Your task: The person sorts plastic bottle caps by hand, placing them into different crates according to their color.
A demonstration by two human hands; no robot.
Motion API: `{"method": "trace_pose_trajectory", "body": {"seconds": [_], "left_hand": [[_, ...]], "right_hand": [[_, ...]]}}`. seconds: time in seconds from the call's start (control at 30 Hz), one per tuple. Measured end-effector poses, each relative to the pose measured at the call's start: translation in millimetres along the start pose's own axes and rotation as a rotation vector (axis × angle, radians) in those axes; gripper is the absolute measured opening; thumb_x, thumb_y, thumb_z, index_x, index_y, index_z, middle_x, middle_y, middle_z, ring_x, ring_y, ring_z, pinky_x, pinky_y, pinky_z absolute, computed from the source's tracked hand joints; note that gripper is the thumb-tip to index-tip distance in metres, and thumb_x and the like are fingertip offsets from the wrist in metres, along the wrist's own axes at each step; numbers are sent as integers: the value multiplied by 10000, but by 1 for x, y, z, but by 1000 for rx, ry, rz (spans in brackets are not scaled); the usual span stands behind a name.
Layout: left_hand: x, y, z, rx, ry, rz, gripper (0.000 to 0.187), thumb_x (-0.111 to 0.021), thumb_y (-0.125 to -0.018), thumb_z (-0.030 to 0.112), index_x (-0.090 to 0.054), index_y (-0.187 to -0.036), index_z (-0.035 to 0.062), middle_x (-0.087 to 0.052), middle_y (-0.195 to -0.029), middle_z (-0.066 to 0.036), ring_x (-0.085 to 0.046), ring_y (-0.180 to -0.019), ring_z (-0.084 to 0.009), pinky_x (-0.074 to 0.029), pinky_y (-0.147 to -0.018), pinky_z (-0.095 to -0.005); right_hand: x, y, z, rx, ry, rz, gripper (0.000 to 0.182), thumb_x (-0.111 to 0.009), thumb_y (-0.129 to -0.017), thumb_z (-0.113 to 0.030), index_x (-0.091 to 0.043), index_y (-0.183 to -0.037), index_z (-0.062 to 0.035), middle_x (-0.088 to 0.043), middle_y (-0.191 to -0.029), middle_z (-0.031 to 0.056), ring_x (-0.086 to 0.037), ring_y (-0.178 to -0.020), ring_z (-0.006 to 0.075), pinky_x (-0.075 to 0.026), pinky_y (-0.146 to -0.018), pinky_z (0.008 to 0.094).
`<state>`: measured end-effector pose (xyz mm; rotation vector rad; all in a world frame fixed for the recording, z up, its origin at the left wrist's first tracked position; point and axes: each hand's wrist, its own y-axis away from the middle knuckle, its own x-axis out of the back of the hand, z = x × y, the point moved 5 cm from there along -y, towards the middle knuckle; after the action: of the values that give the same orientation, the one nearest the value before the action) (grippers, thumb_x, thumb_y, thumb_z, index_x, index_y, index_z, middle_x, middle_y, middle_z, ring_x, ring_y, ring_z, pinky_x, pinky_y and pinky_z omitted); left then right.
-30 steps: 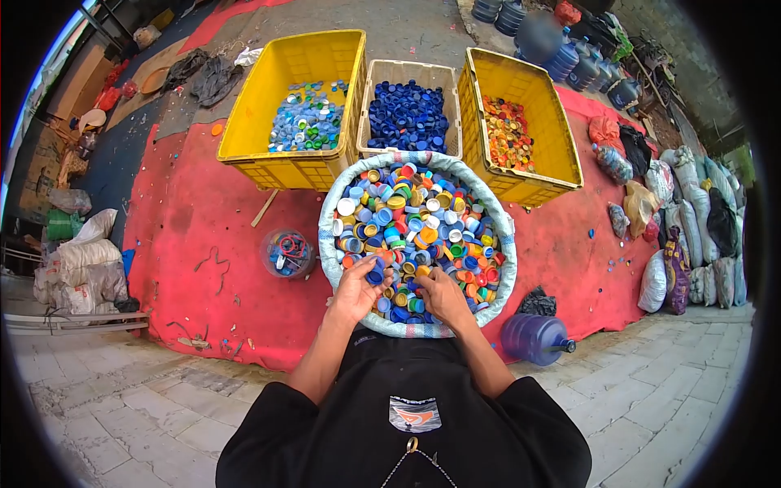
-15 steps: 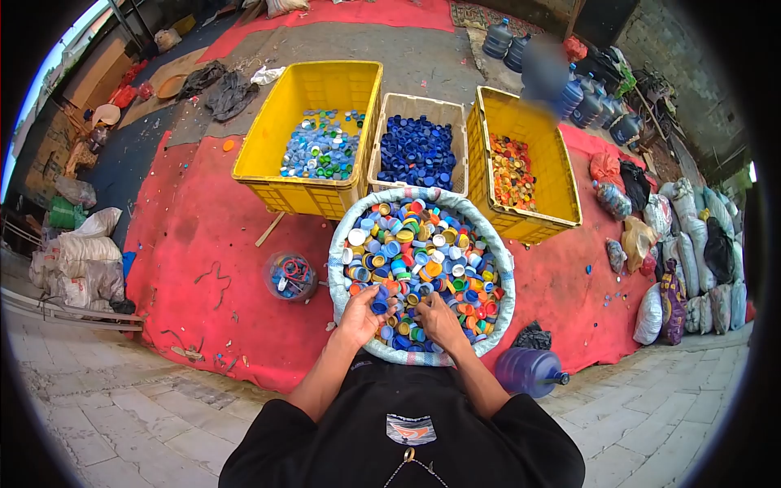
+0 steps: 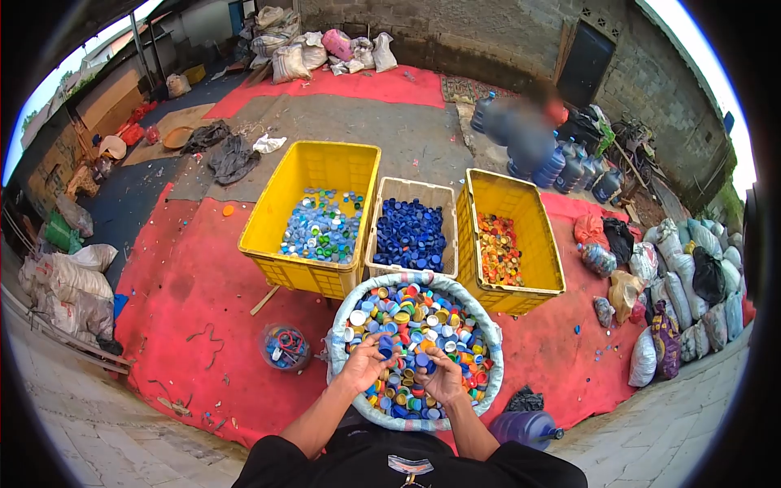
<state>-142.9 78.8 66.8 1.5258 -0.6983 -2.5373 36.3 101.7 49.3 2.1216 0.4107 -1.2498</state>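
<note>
A round container of mixed bottle caps (image 3: pixel 416 325) with a padded cloth rim (image 3: pixel 486 342) stands right before me. Over its left part, my left hand (image 3: pixel 364 366) is closed around dark blue bottle caps (image 3: pixel 386 347). My right hand (image 3: pixel 442 379) is a little to the right, above the heap, with its fingers pinched at a blue bottle cap (image 3: pixel 422 360). Beyond the rim, a white crate (image 3: pixel 413 186) holds dark blue caps. The left yellow crate (image 3: pixel 262 244) has light blue, white and green caps, the right yellow crate (image 3: pixel 537 244) red, orange and yellow ones.
A clear tub (image 3: pixel 285 348) of odds and ends sits on the red mat (image 3: pixel 203 309) at left. Near my right arm lies a large water bottle (image 3: pixel 525 429). Filled sacks (image 3: pixel 683 293) are piled at right, more sacks (image 3: pixel 73 285) at left. Several water jugs (image 3: pixel 569 169) stand behind.
The view has tilted up, so the crates and container appear lower. My right hand has lifted from among the caps and now has a blue cap at its fingertips. My left hand still holds blue caps.
</note>
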Motion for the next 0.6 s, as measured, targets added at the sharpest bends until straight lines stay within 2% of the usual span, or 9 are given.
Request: {"method": "trace_pose_trajectory", "body": {"seconds": [0.07,0.13,0.23,0.33,0.37,0.4,0.47,0.5,0.6], "left_hand": [[5,-17,5,1,37,-10,606,-439,-683,-131,-474,-1273,3,-573,-1204,-172,-595,-1061,-287,-478,-984,-401],[4,-32,11,-4,64,-35,606,-432,-678,-146,-467,-1269,-14,-572,-1190,-186,-580,-1103,-301,-470,-1012,-408],[2,-52,16,-1,83,-51,601,-394,-680,-174,-464,-1256,-18,-565,-1180,-198,-563,-1137,-310,-451,-1045,-419],[-1,-73,19,3,90,-37,606,-363,-683,-194,-458,-1255,-20,-553,-1193,-197,-563,-1139,-309,-453,-1042,-419],[-2,-80,21,5,117,-27,624,-378,-673,-193,-455,-1274,-46,-525,-1252,-208,-524,-1192,-341,-436,-1068,-430],[-4,-90,25,-2,88,-50,627,-378,-683,-195,-433,-1290,-49,-515,-1260,-208,-527,-1185,-340,-448,-1056,-428],[-6,-111,34,-5,77,-78,621,-372,-694,-202,-416,-1296,-57,-514,-1250,-213,-533,-1177,-334,-455,-1049,-423],[-9,-123,40,-30,77,-89,604,-375,-704,-207,-414,-1290,-65,-512,-1243,-218,-532,-1179,-330,-454,-1051,-420],[-17,-160,58,-27,132,-101,584,-362,-684,-228,-438,-1245,-84,-511,-1242,-226,-532,-1177,-333,-438,-1070,-438]], "right_hand": [[-6,-12,-2,-27,-80,8,387,-586,-758,-203,-596,-1111,-45,-592,-888,88,-533,-716,202,-409,-618,292],[-3,-30,0,-90,-219,-116,410,-580,-753,-229,-597,-1097,-7,-560,-837,86,-515,-719,202,-399,-617,291],[-5,-53,-3,-21,-176,-122,379,-567,-771,-202,-576,-1092,-1,-532,-843,88,-512,-755,201,-417,-643,294],[-18,-69,-12,40,-225,28,464,-564,-763,-192,-536,-1167,37,-556,-848,105,-529,-745,216,-448,-663,325],[-14,-80,-16,48,-284,-12,480,-552,-771,-174,-509,-1194,48,-585,-932,128,-563,-794,238,-487,-732,364],[-12,-86,-21,108,-264,116,487,-535,-754,-145,-507,-1197,57,-598,-1008,137,-579,-862,252,-489,-806,382],[-10,-105,-33,130,-245,110,516,-514,-720,-103,-499,-1210,60,-576,-1069,144,-564,-916,252,-476,-847,378],[-22,-108,-44,177,-188,125,597,-504,-683,-75,-451,-1263,57,-533,-1124,155,-537,-995,263,-459,-896,391],[-25,-136,-64,226,-184,220,659,-503,-676,-61,-387,-1314,53,-485,-1166,170,-513,-1045,274,-439,-937,408]]}}
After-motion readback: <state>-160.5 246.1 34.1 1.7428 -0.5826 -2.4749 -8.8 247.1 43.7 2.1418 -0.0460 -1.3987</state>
